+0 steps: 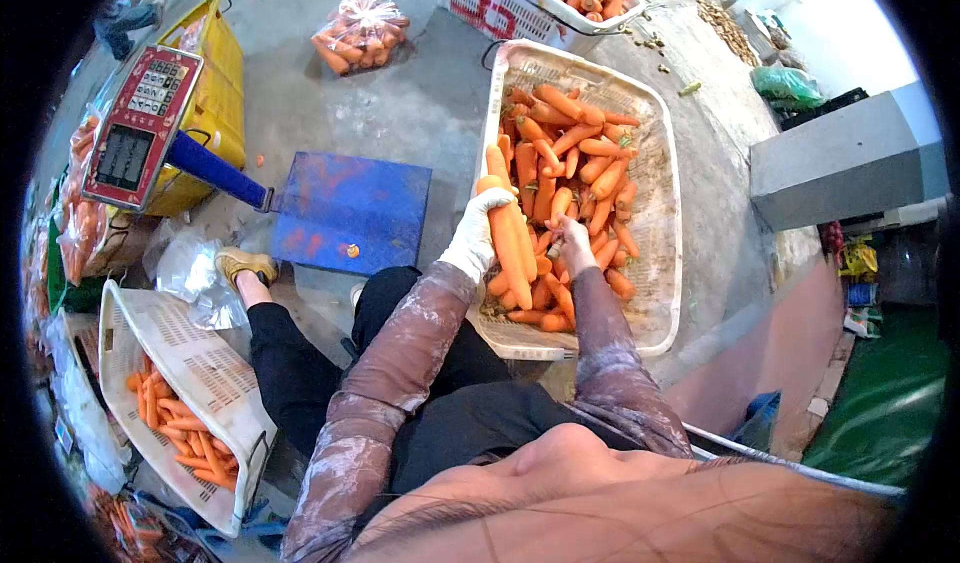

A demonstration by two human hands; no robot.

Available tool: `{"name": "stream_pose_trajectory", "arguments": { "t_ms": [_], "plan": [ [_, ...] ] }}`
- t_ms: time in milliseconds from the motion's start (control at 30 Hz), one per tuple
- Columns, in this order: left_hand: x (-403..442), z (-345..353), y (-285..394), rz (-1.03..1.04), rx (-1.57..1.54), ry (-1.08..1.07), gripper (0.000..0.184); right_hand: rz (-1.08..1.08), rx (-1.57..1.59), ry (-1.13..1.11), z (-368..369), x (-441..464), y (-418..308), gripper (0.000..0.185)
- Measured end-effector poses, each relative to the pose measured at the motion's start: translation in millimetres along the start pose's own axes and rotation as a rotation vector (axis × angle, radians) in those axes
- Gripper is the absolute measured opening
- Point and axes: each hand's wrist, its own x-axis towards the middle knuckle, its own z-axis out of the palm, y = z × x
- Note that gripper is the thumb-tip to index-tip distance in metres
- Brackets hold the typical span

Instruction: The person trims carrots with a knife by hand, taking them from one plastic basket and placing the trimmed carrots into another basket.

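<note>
My left hand, in a white glove, is closed around several long carrots over the left side of a white plastic crate. Loose carrots fill much of that crate, some with green stem ends. Bare and partly hidden by its own wrist, my right hand reaches into the pile. Its fingers are closed on a carrot whose tip points away from me.
A blue platform scale with a red display stands left of the crate. Beyond it sits a clear bag of carrots. Another white crate holds carrots at lower left. A yellow crate is behind the display; a grey pillar rises at right.
</note>
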Motion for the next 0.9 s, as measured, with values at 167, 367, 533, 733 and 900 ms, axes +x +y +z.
{"name": "stream_pose_trajectory", "arguments": {
  "t_ms": [167,367,533,733,900],
  "plan": [
    [-8.8,18.1,-10.5,-0.111,0.015,-0.001,0.047,-0.195,-0.109,-0.21,-19.1,-97.9,-15.5,0.013],
    [-28.4,12.9,-13.9,-0.206,0.152,-0.555,0.063,-0.442,-0.235,-0.249,-4.8,-189.0,-24.5,0.015],
    [-43.3,9.1,-11.1,0.071,0.364,-0.552,0.082,-0.524,-0.398,-0.162,-6.9,-198.4,-41.0,0.032],
    [-40.5,-5.9,-6.1,0.445,0.538,-0.454,0.079,-0.565,-0.122,-0.275,-28.1,-185.6,-54.5,0.025],
    [-119.0,-55.7,80.3,0.429,-0.101,-0.264,0.062,-0.22,-0.679,-0.343,-101.8,-129.8,3.5,0.019]
  ]
}}
